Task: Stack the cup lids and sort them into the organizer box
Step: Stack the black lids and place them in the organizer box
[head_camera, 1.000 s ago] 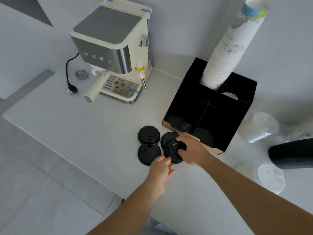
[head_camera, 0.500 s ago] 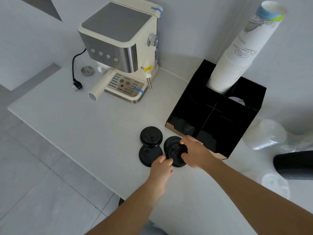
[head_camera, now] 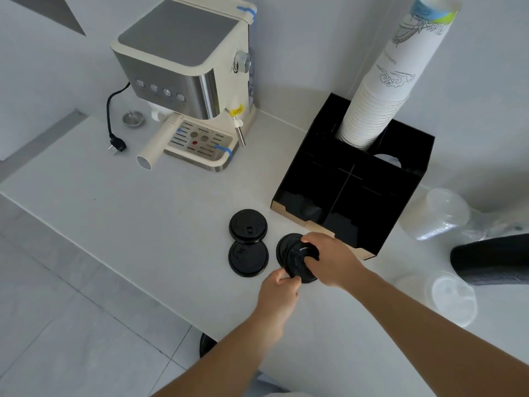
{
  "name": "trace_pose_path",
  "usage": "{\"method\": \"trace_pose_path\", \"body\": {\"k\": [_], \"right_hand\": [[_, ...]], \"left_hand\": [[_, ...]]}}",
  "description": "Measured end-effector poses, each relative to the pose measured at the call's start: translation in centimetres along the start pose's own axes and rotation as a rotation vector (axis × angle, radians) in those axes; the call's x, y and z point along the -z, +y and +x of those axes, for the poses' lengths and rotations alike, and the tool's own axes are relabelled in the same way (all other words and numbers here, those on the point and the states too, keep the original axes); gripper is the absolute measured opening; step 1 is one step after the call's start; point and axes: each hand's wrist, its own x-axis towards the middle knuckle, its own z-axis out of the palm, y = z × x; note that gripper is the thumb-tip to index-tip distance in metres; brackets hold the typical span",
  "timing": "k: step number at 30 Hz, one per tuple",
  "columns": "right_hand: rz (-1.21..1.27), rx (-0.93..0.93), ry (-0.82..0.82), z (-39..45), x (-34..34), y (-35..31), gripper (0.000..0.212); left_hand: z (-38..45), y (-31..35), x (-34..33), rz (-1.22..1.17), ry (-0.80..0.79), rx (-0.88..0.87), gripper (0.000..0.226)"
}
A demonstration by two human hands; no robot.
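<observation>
Over the last second the camera view drifts, so the coffee machine and the organizer box sit further toward 3 o'clock and lower in the picture than before. The right hand keeps its grip on the black lid, yet the lid is now tipped up more steeply, its face turned toward 9 o'clock, over the lid lying flat beneath it. The left hand has closed in from 6 o'clock: its fingers, a little short of the lid a second ago, now pinch the lower rim of the tilted lid.
</observation>
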Motion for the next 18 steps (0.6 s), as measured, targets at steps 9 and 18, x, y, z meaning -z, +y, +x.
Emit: {"method": "trace_pose_path", "body": {"k": [9, 18], "right_hand": [[-0.084, 0.093, -0.079, 2.7, 0.6, -1.2, 0.048], [-0.125, 0.12, -0.105, 4.2, -0.3, -0.7, 0.051]], "left_hand": [[0.8, 0.4, -0.3, -0.12, -0.001, 0.075, 0.048], [1.1, 1.6, -0.8, -0.121, 0.047, 0.125, 0.013]]}}
